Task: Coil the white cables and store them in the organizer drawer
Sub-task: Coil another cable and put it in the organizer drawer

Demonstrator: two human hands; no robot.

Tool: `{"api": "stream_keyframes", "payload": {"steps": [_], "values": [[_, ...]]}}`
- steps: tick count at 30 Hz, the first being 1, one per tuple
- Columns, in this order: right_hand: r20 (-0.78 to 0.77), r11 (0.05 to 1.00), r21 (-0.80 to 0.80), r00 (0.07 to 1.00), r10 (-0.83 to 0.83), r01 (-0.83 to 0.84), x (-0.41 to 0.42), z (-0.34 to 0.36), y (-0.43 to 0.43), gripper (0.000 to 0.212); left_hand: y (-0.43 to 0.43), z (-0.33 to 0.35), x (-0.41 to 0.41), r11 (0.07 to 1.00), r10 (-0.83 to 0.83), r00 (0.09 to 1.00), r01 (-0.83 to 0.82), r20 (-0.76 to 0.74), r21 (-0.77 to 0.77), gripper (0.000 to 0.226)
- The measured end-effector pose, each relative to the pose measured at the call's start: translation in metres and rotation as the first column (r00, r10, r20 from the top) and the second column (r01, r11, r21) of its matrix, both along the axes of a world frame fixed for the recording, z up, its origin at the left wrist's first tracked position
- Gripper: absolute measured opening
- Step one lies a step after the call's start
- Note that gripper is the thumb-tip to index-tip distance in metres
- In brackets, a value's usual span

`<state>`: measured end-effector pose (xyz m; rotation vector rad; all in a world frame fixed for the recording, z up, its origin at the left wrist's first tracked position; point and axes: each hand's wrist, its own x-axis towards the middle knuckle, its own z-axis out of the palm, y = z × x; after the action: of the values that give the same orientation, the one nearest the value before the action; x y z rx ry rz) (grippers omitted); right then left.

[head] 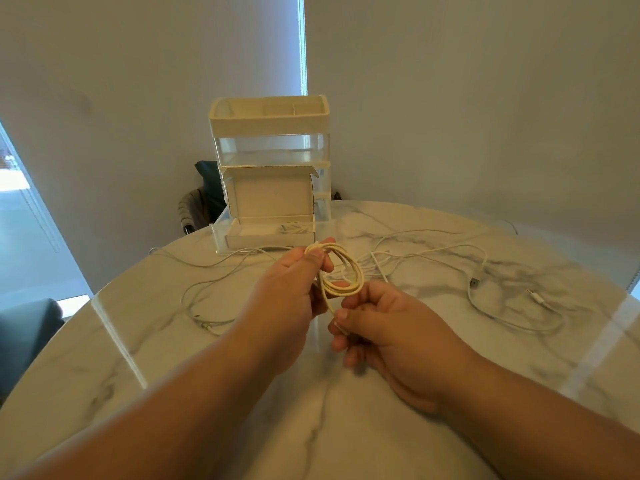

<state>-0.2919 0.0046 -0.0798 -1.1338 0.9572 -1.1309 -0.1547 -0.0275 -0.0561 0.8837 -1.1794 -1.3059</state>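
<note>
My left hand (294,285) grips a coiled white cable (346,271) of several loops above the middle of the marble table. My right hand (377,320) pinches the cable's loose end just below the coil. Behind them stands the white and clear organizer (270,126), its bottom drawer (266,239) pulled out with a coiled cable lying inside. Loose white cables (485,292) sprawl on the table to the right, and another loose cable (207,289) lies to the left.
The round marble table (173,358) fills the lower view. A dark chair (204,195) with a cloth over it stands behind the organizer. Another dark seat (24,327) sits at the left edge. Plain walls close the back.
</note>
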Motion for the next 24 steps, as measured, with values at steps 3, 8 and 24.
{"api": "stream_keyframes", "payload": {"steps": [3, 8, 24], "values": [[-0.047, 0.999, 0.005, 0.998, -0.045, 0.045, -0.001, -0.002, -0.005, 0.004, 0.0, -0.002, -0.002, 1.0, 0.019, 1.0, -0.019, 0.003, 0.006, 0.036], [0.073, 0.98, 0.11, 0.982, -0.177, 0.168, -0.006, -0.001, -0.014, 0.012, 0.002, -0.007, -0.009, 0.997, 0.061, 0.99, -0.065, 0.124, 0.029, 0.046], [0.03, 0.987, 0.004, 0.986, -0.162, 0.162, -0.008, 0.012, -0.01, 0.052, 0.009, -0.006, -0.015, 0.997, 0.056, 0.95, -0.07, 0.308, 0.032, 0.029]]}}
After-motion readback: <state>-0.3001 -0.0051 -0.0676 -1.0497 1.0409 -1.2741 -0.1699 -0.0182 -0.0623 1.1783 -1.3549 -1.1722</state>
